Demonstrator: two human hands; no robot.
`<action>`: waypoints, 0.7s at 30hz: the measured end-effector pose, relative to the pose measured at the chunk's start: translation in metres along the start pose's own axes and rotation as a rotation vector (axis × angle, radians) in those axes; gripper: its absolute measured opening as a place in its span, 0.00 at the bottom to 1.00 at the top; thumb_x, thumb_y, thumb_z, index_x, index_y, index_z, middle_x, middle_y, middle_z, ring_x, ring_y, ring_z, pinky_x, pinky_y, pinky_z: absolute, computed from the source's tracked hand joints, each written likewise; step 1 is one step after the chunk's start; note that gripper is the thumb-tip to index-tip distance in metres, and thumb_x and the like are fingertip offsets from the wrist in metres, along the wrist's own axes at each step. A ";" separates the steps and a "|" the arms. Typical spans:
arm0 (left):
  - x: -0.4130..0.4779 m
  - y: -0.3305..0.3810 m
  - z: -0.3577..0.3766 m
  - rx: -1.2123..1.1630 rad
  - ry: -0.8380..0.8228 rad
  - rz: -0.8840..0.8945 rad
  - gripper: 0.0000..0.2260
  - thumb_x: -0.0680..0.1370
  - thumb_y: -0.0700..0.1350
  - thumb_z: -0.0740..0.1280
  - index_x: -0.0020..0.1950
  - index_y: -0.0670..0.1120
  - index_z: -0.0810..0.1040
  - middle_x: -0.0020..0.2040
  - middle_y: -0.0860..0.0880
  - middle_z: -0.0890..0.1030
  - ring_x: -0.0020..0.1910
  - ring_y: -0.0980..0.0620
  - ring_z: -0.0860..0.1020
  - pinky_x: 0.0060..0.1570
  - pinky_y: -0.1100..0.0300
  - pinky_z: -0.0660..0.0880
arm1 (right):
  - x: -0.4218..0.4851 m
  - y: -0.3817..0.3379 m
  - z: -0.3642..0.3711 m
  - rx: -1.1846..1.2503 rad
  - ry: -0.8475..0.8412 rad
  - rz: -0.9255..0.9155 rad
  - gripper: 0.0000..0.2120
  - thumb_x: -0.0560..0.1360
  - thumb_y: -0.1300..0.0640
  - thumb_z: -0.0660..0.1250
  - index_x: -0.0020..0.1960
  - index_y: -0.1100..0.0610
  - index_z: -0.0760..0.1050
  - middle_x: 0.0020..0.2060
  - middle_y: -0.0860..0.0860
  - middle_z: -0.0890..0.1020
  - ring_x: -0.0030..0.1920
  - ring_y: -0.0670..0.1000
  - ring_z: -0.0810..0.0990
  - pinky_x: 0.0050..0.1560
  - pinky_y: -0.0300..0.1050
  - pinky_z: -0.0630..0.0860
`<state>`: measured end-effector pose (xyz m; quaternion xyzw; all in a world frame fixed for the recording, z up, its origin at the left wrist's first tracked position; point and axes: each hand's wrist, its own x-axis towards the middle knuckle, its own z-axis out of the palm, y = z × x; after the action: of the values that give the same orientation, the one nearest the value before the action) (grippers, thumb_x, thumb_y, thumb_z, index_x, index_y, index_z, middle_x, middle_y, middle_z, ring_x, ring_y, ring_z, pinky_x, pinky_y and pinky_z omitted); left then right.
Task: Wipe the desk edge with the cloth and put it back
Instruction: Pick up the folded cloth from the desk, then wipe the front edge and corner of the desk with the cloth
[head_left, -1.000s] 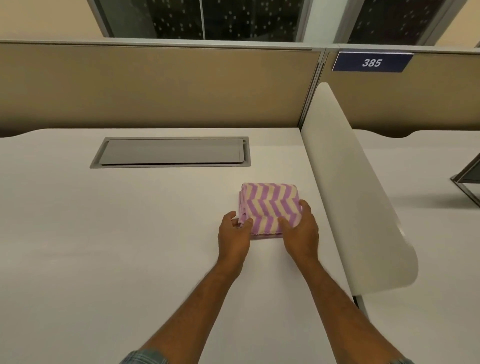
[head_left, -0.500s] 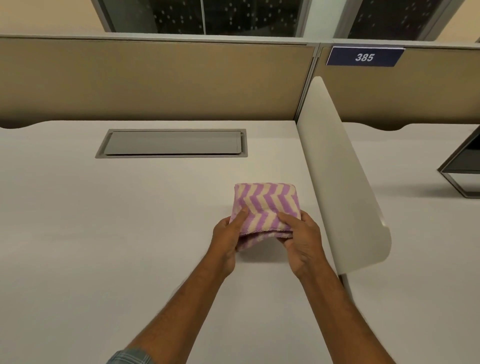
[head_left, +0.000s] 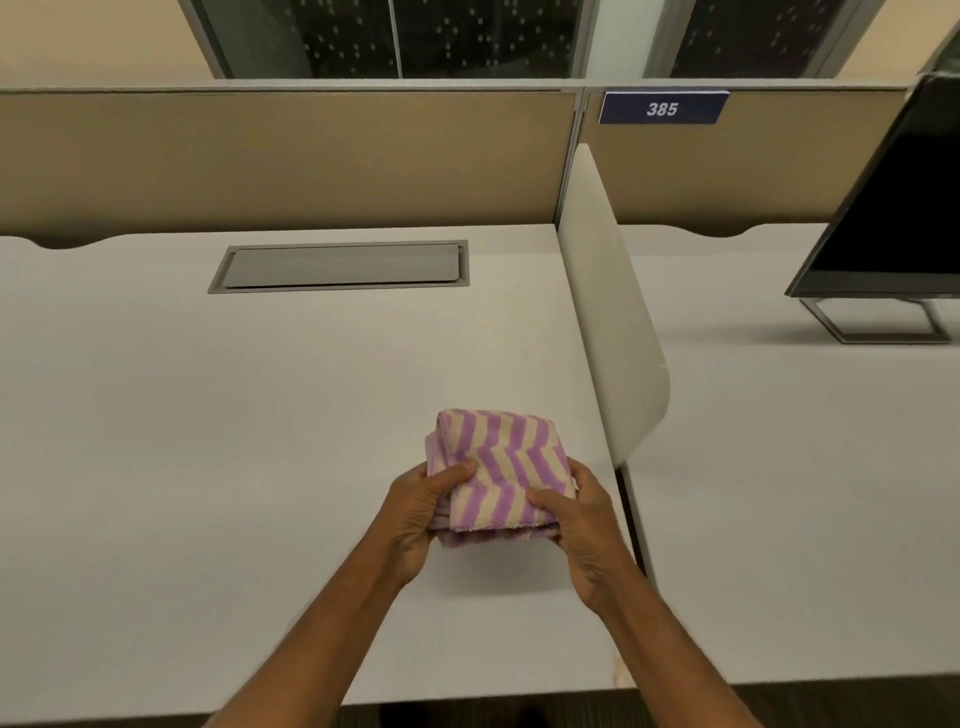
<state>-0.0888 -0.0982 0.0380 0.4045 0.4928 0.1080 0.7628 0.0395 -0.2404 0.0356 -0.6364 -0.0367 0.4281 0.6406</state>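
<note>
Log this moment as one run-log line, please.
phase: cloth pickup | left hand: gripping folded striped cloth | right hand: gripping cloth | desk: edge not yet wiped

The table (head_left: 208, 441) lies open to the left and near. Just right, an upright white divider (head_left: 613, 322) blocks passage; far off, the beige partition (head_left: 285, 156) walls it in.

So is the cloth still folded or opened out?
Folded: the cloth is a compact stacked bundle, layered edges showing, gripped by left hand and right hand.

an office: cubicle partitions (head_left: 285, 161), numbered desk sign (head_left: 662, 108), desks (head_left: 208, 415), a monitor (head_left: 893, 208).
</note>
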 end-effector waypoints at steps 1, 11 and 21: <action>-0.008 -0.007 -0.001 0.015 0.012 0.002 0.19 0.74 0.46 0.76 0.63 0.43 0.82 0.54 0.41 0.88 0.51 0.41 0.85 0.59 0.41 0.81 | -0.010 0.006 -0.001 -0.048 0.000 -0.014 0.30 0.68 0.58 0.77 0.68 0.53 0.71 0.57 0.54 0.82 0.55 0.53 0.84 0.43 0.42 0.84; -0.072 -0.074 -0.018 0.200 0.116 0.083 0.23 0.71 0.49 0.79 0.63 0.47 0.79 0.55 0.46 0.87 0.53 0.46 0.85 0.45 0.54 0.82 | -0.091 0.074 -0.004 -0.517 -0.042 -0.274 0.29 0.79 0.56 0.68 0.73 0.41 0.58 0.63 0.43 0.75 0.63 0.42 0.77 0.60 0.38 0.80; -0.099 -0.114 -0.043 0.158 0.049 0.063 0.22 0.76 0.44 0.75 0.68 0.46 0.76 0.59 0.44 0.85 0.55 0.43 0.85 0.52 0.46 0.84 | -0.148 0.112 0.000 -1.093 -0.014 -0.428 0.33 0.83 0.46 0.59 0.81 0.46 0.45 0.82 0.54 0.47 0.81 0.55 0.53 0.79 0.55 0.61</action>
<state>-0.1998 -0.2057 0.0131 0.4760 0.5053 0.1027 0.7124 -0.1103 -0.3480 0.0150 -0.8500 -0.3841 0.2125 0.2912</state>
